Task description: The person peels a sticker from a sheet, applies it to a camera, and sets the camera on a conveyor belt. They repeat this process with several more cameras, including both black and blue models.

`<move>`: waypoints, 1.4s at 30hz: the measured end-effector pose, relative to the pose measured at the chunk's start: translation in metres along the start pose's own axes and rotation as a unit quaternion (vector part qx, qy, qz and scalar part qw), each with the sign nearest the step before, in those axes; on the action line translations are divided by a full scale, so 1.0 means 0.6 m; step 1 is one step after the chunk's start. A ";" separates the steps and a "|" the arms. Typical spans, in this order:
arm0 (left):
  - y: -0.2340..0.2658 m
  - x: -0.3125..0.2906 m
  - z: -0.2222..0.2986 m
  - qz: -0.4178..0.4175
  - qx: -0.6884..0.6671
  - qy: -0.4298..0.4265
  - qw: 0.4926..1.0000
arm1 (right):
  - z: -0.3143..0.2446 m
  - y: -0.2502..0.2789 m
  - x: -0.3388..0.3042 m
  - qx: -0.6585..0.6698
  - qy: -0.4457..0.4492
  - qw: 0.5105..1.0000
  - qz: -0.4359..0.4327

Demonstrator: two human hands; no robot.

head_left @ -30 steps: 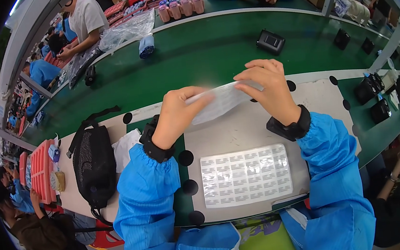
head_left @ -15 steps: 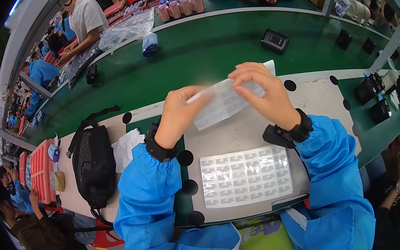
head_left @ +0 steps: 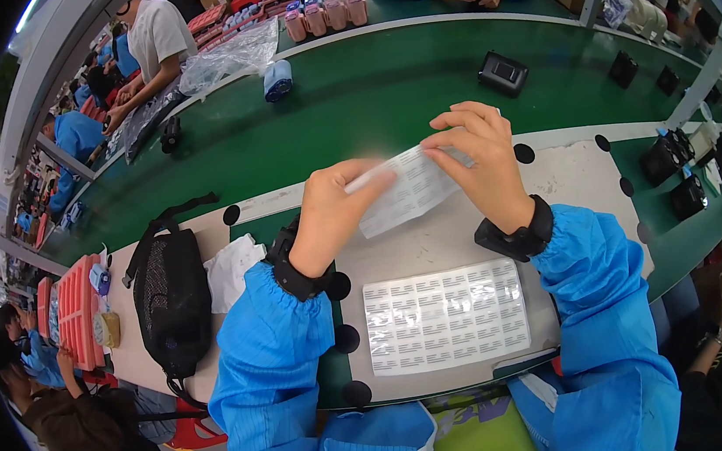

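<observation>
Between my two hands, above the table, hangs a thin sheet of printed labels (head_left: 410, 192), tilted. My left hand (head_left: 337, 206) pinches its left end between thumb and fingers. At the sheet's upper right edge, my right hand (head_left: 482, 160) closes thumb and forefinger on it, with the other fingers raised. Part of the sheet is hidden behind the right hand. Below it, a second sheet of white labels (head_left: 446, 318) with rows of small print lies flat and shiny on the table, touched by neither hand. Black bands circle both my wrists.
A black mesh bag (head_left: 173, 307) and crumpled white paper (head_left: 232, 270) lie left. Across the green conveyor belt (head_left: 382, 91) sit a blue roll (head_left: 277, 80) and a black case (head_left: 503, 73). Black devices (head_left: 666, 160) stand at right. Co-workers sit opposite and at the sides.
My right hand's fingers have lifted and shifted along the held sheet's upper edge, covering its right end more. Things on the belt have moved slightly right.
</observation>
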State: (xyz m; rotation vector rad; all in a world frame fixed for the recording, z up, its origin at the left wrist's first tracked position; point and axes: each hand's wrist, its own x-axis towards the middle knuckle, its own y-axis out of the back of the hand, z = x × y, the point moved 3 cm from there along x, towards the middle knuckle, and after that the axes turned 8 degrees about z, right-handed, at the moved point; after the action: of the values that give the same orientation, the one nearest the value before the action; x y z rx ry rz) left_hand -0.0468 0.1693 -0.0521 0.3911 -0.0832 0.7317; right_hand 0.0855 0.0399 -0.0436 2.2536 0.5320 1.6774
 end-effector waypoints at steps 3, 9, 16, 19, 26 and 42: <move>0.003 0.002 -0.005 -0.006 -0.014 0.023 1.000 | 0.000 0.001 0.000 0.091 -0.004 0.996 -0.021; 0.004 0.004 -0.021 -0.058 0.076 -0.017 0.995 | -0.019 -0.008 0.004 0.230 -0.072 0.970 -0.024; -0.004 0.001 -0.007 -0.069 0.059 -0.107 0.990 | 0.009 -0.016 -0.007 0.270 -0.200 0.913 -0.232; 0.004 0.006 -0.012 -0.094 0.033 -0.055 0.993 | 0.008 -0.010 -0.001 0.267 -0.208 0.914 -0.223; 0.001 0.001 -0.011 -0.083 0.067 -0.054 0.993 | 0.001 -0.009 0.000 0.283 -0.184 0.911 -0.239; -0.013 0.021 -0.069 -0.253 0.174 0.083 0.948 | 0.045 -0.002 0.003 0.252 -0.231 0.920 -0.194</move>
State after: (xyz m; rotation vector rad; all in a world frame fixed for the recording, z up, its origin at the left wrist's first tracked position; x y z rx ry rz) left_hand -0.0349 0.1876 -0.0903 0.6562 0.3029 0.2621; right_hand 0.1117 0.0413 -0.0504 2.5353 1.2934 0.8345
